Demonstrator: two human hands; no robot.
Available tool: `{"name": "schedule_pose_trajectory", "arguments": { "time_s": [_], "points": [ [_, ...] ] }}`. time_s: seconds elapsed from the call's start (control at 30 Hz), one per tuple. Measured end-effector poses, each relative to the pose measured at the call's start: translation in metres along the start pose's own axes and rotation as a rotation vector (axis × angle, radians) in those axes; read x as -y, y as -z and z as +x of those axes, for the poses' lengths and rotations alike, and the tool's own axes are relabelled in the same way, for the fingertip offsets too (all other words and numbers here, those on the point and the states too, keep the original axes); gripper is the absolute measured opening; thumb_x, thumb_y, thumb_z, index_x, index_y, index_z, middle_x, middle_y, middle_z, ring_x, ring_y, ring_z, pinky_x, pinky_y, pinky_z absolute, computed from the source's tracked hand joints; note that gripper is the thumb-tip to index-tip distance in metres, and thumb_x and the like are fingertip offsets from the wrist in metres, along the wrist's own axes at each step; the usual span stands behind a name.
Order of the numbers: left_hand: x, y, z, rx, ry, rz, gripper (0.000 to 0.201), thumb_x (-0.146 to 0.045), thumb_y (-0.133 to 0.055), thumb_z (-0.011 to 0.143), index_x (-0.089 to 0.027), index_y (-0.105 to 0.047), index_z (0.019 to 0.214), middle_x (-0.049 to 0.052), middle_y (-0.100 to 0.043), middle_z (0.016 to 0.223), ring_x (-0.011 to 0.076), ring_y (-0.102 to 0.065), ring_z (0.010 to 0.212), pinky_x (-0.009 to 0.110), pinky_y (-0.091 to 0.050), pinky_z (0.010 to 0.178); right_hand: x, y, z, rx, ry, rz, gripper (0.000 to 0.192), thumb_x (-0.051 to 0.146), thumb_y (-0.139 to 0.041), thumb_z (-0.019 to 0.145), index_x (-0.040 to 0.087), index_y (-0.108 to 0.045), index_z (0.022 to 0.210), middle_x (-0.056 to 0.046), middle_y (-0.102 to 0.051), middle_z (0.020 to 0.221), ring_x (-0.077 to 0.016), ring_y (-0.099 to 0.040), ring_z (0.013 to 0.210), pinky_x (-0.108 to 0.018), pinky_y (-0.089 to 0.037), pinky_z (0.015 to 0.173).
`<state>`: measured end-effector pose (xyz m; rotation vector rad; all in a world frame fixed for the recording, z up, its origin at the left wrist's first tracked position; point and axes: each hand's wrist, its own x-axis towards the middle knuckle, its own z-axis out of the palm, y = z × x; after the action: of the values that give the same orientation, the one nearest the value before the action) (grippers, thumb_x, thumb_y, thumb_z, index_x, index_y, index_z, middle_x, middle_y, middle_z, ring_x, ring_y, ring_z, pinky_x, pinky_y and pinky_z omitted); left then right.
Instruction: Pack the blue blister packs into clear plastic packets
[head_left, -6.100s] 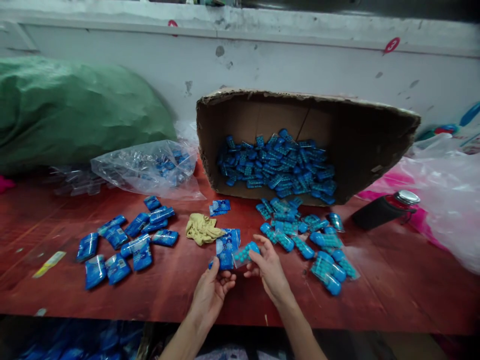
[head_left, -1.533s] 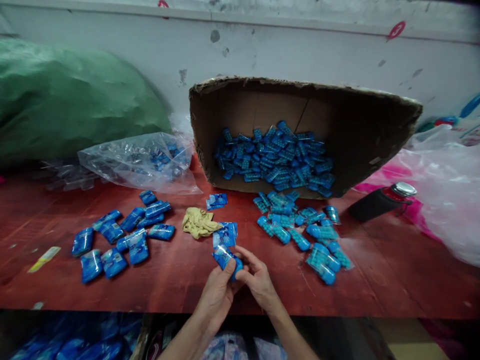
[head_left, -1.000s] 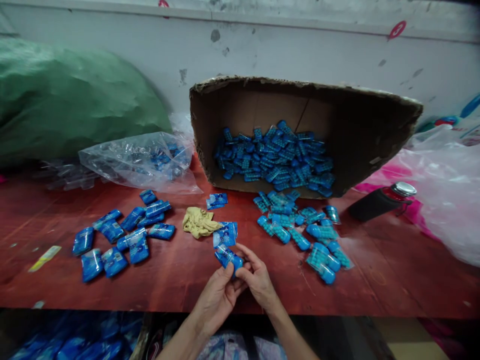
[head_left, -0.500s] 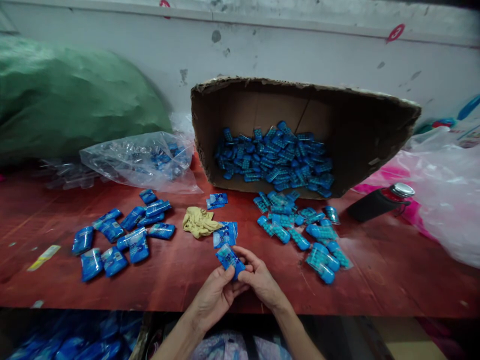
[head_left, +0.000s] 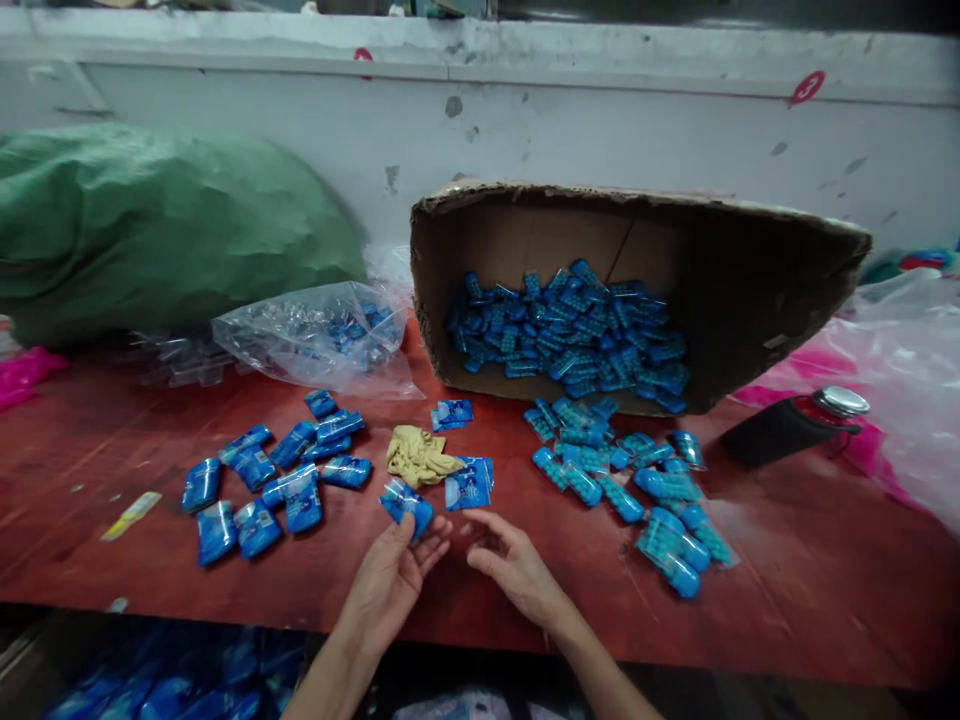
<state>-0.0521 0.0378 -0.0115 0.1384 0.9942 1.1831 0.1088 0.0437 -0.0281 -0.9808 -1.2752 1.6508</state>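
My left hand [head_left: 390,575] pinches a small blue packet [head_left: 406,505] between thumb and fingers, just above the red table [head_left: 525,600]. Beside it my right hand [head_left: 514,565] hovers empty with its fingers spread, near a stack of flat blue labelled bags [head_left: 469,485]. Several filled blue packets [head_left: 255,485] lie in a group to the left. Loose blocks of blue beads in clear wrap [head_left: 645,490] spill to the right from a tipped cardboard box [head_left: 750,290].
A yellow cloth [head_left: 418,456] lies behind the bag stack. A clear plastic bag [head_left: 315,335] and a big green sack [head_left: 165,225] sit at the back left. A dark bottle with a metal cap [head_left: 795,425] lies at the right, by pink and clear plastic [head_left: 900,370].
My right hand has let go of the packet and drawn away to the right. My left hand has carried the packet leftwards. The view has shifted a little left.
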Motion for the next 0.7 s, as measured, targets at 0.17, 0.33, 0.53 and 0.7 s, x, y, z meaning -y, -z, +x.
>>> {"name": "schedule_pose_trajectory", "arguments": {
  "time_s": [0.17,0.33,0.53,0.7],
  "points": [
    [-0.007,-0.003,0.001,0.041,0.052,-0.067,0.011,-0.021,-0.054,0.076,-0.012,-0.059,0.078,0.011,-0.069,0.084,0.0205,-0.063,0.089,0.034,-0.045,0.085,0.0,-0.012,0.018,-0.08,0.039,0.001,0.029,0.022,-0.055,0.074,0.021,-0.056,0.103,-0.001,-0.058,0.085,-0.0121,-0.053,0.069,-0.026,-0.044,0.067],
    [-0.002,-0.01,0.001,0.017,0.055,-0.09,0.01,-0.018,-0.053,0.077,-0.012,-0.059,0.082,0.01,-0.069,0.083,0.0214,-0.063,0.088,0.036,-0.046,0.083,-0.006,-0.015,0.021,-0.166,0.078,-0.189,0.027,0.027,-0.052,0.077,0.019,-0.055,0.103,-0.001,-0.057,0.082,-0.0144,-0.053,0.073,-0.027,-0.044,0.069],
    [-0.071,0.017,0.003,-0.119,-0.312,-0.232,0.035,-0.036,-0.034,0.084,-0.01,-0.058,0.088,0.015,-0.065,0.093,0.0241,-0.061,0.092,0.037,-0.051,0.073,0.007,-0.007,0.041,-0.147,0.22,-0.698,0.026,0.024,-0.049,0.08,0.022,-0.054,0.106,-0.003,-0.057,0.096,-0.0161,-0.054,0.083,-0.028,-0.042,0.076],
    [-0.084,0.021,0.011,-0.23,-0.388,-0.024,0.033,-0.035,-0.037,0.082,-0.01,-0.055,0.096,0.014,-0.063,0.095,0.0222,-0.059,0.093,0.039,-0.047,0.081,0.014,-0.022,0.092,-0.162,0.131,-1.266,0.051,0.04,-0.06,0.072,0.022,-0.045,0.117,-0.009,-0.054,0.101,-0.0244,-0.054,0.088,-0.032,-0.043,0.069]
  ]
}}
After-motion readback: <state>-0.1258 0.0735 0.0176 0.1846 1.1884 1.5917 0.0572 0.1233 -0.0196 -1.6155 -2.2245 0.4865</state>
